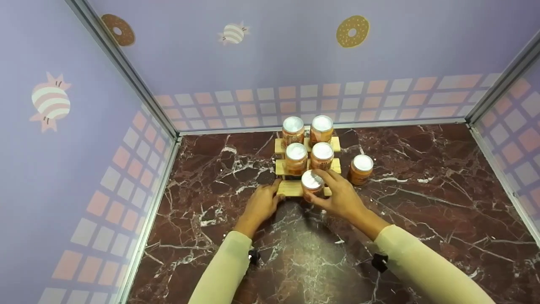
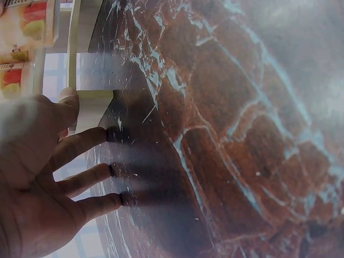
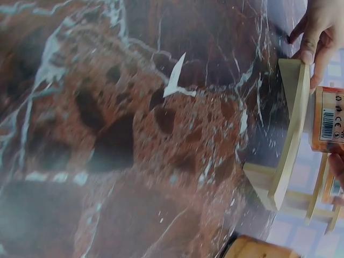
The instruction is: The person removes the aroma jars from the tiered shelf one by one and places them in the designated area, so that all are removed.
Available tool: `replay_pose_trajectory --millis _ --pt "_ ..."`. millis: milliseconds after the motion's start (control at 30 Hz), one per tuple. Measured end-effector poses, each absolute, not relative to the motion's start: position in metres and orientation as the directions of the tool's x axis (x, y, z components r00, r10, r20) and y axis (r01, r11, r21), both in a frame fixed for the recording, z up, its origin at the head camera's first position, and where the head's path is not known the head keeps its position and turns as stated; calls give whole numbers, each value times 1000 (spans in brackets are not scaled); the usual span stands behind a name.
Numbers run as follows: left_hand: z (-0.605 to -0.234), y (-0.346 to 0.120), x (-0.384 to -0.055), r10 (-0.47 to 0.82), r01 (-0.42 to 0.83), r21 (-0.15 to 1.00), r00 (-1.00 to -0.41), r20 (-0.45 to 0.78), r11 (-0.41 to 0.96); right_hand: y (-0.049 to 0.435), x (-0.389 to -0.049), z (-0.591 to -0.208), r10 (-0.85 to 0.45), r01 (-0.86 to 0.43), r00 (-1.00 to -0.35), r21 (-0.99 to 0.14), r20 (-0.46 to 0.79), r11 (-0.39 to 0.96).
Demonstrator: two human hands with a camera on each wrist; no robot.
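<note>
A three-tier wooden rack [image 1: 291, 188] stands on the table. My left hand [image 1: 260, 204] pinches the left end of its lowest shelf between thumb and forefinger, and its other fingers [image 2: 80, 181] spread down toward the tabletop. With thumb and fingertips, my right hand [image 1: 344, 196] grips an orange can [image 1: 312, 181] with a silvery top, upright and close over that shelf, right of its middle. In the right wrist view the can's barcode side [image 3: 328, 121] shows. Two similar cans stand on the middle tier, the left one [image 1: 296, 158] and the right one [image 1: 322, 156].
Two more cans, left [image 1: 293, 130] and right [image 1: 321, 128], stand on the top tier. Another can [image 1: 360, 170] stands on the marbled dark red table [image 1: 422, 211], just right of the rack. A patterned back wall [image 1: 287, 55] rises close behind; a side wall [image 1: 63, 169] bounds the left.
</note>
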State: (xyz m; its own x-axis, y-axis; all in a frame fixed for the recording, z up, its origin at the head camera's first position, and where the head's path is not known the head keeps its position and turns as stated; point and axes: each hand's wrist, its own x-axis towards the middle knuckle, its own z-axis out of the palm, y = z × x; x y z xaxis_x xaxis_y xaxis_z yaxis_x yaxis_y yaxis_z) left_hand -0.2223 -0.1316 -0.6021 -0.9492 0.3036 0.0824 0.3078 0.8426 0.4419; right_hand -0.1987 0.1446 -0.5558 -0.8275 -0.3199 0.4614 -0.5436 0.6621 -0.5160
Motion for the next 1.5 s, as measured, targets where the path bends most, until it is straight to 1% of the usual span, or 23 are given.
replay_pose_trajectory --millis 133,167,233,367,467,567,633,667,733,767,800,867,900,967,1000,1033,1100,1133,1300,1500 --pt "-626 -137 -233 300 325 418 -946 125 849 155 -198 -557 -323 -548 -823 -503 467 668" --pt "-629 -138 -234 297 319 430 -947 119 845 157 -198 -558 -326 -551 -821 -500 469 667" --pt "-637 -139 -238 297 321 414 -947 124 852 163 -198 -558 -329 -559 -814 -492 478 667" --pt "-623 -136 -233 297 308 440 -950 94 844 175 -196 -560 -331 -567 -803 -468 495 678" --pt "-618 -136 -231 301 314 425 -948 99 849 184 -195 -561 -324 -564 -802 -458 502 687" --pt "-619 -137 -231 301 323 404 -946 117 856 194 -193 -561 -310 -550 -810 -464 497 694" --pt "-613 -136 -228 298 311 419 -950 98 853 201 -192 -561 -302 -538 -818 -467 489 702" --pt "-617 -137 -228 298 318 408 -948 113 856 204 -191 -561 -298 -531 -823 -470 483 705" --pt "-609 -134 -225 295 305 419 -951 92 855 211 -191 -560 -289 -512 -838 -482 463 711" --pt "-614 -135 -228 293 302 430 -952 88 851 214 -190 -560 -283 -497 -848 -489 448 717" --pt "-612 -135 -227 292 297 438 -953 79 849 217 -190 -560 -279 -490 -853 -494 441 718" --pt "-635 -139 -236 302 320 427 -947 112 846 223 -190 -559 -269 -478 -860 -499 434 723" --pt "-627 -138 -233 306 319 427 -947 100 846 227 -190 -558 -265 -475 -861 -501 433 724" --pt "-647 -143 -242 315 341 412 -940 130 845 233 -191 -558 -259 -478 -856 -492 448 728" --pt "-643 -142 -239 318 343 400 -939 131 850 236 -191 -559 -258 -485 -849 -483 462 729" --pt "-651 -143 -242 316 347 394 -938 143 851 239 -192 -559 -255 -486 -845 -478 470 732" --pt "-643 -140 -239 308 335 392 -942 133 857 245 -192 -560 -250 -488 -841 -473 480 734" --pt "-650 -140 -242 300 329 407 -944 135 852 249 -192 -561 -246 -486 -840 -471 483 736" --pt "-645 -138 -239 282 303 441 -952 115 845 263 -190 -566 -227 -465 -848 -467 478 752" --pt "-640 -138 -235 291 311 420 -950 113 853 280 -188 -574 -216 -452 -853 -467 475 760"
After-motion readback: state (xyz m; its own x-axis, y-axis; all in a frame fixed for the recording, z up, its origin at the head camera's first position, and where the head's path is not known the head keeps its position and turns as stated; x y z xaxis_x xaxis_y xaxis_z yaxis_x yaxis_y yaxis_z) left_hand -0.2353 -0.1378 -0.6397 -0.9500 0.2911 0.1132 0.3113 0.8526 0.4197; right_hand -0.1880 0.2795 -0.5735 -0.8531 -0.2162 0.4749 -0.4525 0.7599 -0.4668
